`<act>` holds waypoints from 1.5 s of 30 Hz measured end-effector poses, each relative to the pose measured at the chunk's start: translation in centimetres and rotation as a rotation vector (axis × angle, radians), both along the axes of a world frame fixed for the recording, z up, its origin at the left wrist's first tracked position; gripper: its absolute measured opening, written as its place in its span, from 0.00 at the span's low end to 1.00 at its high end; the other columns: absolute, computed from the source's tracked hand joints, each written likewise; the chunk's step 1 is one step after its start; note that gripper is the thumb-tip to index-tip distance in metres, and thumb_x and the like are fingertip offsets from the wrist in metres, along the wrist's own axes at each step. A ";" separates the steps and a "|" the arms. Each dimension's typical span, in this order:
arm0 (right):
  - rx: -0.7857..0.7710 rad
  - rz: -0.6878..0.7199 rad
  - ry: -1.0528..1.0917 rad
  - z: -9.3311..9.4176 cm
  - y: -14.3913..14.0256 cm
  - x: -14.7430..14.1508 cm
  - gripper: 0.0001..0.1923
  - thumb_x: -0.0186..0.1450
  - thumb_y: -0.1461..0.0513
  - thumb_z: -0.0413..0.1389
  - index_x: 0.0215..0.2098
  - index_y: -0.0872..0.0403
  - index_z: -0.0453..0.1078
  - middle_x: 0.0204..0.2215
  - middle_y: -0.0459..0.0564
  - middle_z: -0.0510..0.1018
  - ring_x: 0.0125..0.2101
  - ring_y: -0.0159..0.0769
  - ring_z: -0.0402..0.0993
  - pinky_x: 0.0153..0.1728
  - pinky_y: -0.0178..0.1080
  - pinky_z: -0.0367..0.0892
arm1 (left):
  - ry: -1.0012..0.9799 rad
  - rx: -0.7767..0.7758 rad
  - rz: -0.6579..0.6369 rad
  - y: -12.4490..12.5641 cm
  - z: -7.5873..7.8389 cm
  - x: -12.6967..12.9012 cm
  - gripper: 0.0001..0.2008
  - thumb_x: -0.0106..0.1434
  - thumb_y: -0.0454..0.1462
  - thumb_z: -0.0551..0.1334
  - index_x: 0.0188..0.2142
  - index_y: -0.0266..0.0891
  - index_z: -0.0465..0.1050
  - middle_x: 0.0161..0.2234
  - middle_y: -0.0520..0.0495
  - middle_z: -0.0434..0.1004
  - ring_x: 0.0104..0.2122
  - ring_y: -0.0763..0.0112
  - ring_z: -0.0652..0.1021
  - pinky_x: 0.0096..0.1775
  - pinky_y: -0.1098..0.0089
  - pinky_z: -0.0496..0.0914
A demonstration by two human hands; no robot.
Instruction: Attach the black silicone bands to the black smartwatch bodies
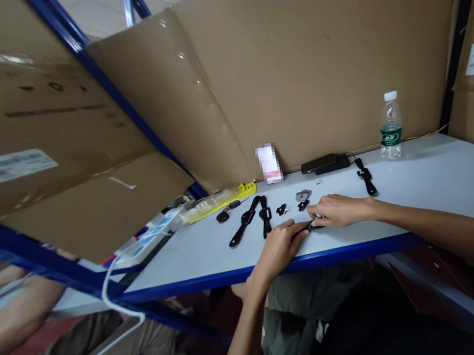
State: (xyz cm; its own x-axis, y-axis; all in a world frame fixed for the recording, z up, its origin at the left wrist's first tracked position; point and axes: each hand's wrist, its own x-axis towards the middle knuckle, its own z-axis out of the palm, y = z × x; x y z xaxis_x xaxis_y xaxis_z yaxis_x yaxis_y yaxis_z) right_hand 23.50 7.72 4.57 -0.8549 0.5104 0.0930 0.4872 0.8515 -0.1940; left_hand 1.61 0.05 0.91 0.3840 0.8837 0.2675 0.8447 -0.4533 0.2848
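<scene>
Gripping a slim black piece [310,226] at the near middle of the grey tabletop [204,256], we have our left hand [281,242] closed on its left part and our right hand [336,211] pinching its right, fingers hiding most of it. Just beyond lie two small black fittings [282,210], a grey plate [304,195] and, farther back, tiny silver bits [319,182]; two black-handled tools [248,218] rest to the left. A careless sweep of our knuckles could scatter these loose parts, and a slackened pinch might let the piece slip over the near edge.
</scene>
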 end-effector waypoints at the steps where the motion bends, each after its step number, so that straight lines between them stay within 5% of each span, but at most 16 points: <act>1: 0.002 -0.005 -0.005 0.0 -0.1 0.0 0.11 0.72 0.56 0.52 0.44 0.54 0.73 0.32 0.52 0.76 0.29 0.37 0.69 0.28 0.37 0.50 | 0.002 -0.001 0.000 0.0 0.0 0.0 0.17 0.74 0.42 0.54 0.57 0.46 0.76 0.38 0.46 0.77 0.40 0.63 0.78 0.42 0.69 0.69; 7: 0.021 0.057 -0.035 0.3 -0.7 0.0 0.19 0.70 0.49 0.56 0.50 0.54 0.70 0.38 0.55 0.78 0.33 0.40 0.72 0.30 0.37 0.54 | 0.009 0.010 0.003 0.0 0.0 0.0 0.17 0.74 0.41 0.55 0.56 0.44 0.76 0.38 0.45 0.77 0.40 0.63 0.79 0.42 0.69 0.69; 16: -0.011 0.103 -0.054 0.8 0.3 0.4 0.13 0.71 0.55 0.54 0.49 0.52 0.72 0.39 0.53 0.79 0.35 0.39 0.74 0.31 0.37 0.56 | 0.017 0.003 0.019 0.0 0.0 0.0 0.17 0.74 0.42 0.54 0.55 0.44 0.77 0.39 0.45 0.78 0.41 0.63 0.79 0.43 0.69 0.69; 25: 0.338 0.055 -0.174 0.9 -1.2 -0.5 0.13 0.74 0.61 0.49 0.47 0.58 0.73 0.36 0.58 0.81 0.32 0.41 0.76 0.29 0.39 0.53 | 0.026 0.002 0.024 0.1 0.0 0.1 0.17 0.74 0.42 0.54 0.57 0.46 0.75 0.40 0.45 0.78 0.43 0.61 0.79 0.44 0.68 0.70; 30: 0.199 0.062 -0.056 0.9 -0.7 -0.4 0.12 0.74 0.58 0.52 0.46 0.57 0.73 0.35 0.55 0.81 0.32 0.38 0.75 0.30 0.37 0.55 | 0.032 0.005 0.028 0.0 0.0 0.1 0.17 0.74 0.42 0.54 0.55 0.44 0.77 0.40 0.45 0.78 0.41 0.62 0.79 0.43 0.69 0.70; 34: 0.115 -0.071 0.167 1.0 0.9 0.3 0.13 0.74 0.57 0.51 0.46 0.57 0.73 0.34 0.53 0.81 0.33 0.37 0.75 0.32 0.36 0.57 | 0.020 0.010 0.031 0.0 0.0 0.1 0.17 0.74 0.42 0.54 0.55 0.44 0.77 0.41 0.44 0.79 0.42 0.62 0.80 0.44 0.69 0.70; 38: 0.141 -0.316 0.128 0.7 3.1 1.1 0.11 0.71 0.59 0.56 0.44 0.59 0.75 0.36 0.58 0.82 0.36 0.42 0.78 0.32 0.36 0.59 | 0.030 -0.007 0.040 0.1 0.1 0.2 0.17 0.74 0.43 0.55 0.56 0.44 0.76 0.41 0.44 0.79 0.43 0.61 0.80 0.44 0.68 0.70; 42: -0.041 -0.445 0.258 1.8 5.1 2.0 0.15 0.71 0.59 0.56 0.53 0.59 0.73 0.36 0.55 0.84 0.37 0.39 0.79 0.38 0.34 0.66 | 0.059 -0.009 0.057 0.1 0.2 0.3 0.18 0.74 0.43 0.54 0.56 0.43 0.76 0.42 0.44 0.79 0.44 0.60 0.80 0.44 0.68 0.71; 45: 0.121 -0.587 0.325 3.4 6.4 3.8 0.16 0.73 0.58 0.51 0.54 0.56 0.73 0.44 0.57 0.83 0.45 0.41 0.79 0.44 0.37 0.68 | 0.065 0.001 0.063 0.0 0.2 0.3 0.18 0.74 0.43 0.54 0.56 0.43 0.76 0.43 0.43 0.80 0.44 0.59 0.80 0.44 0.68 0.71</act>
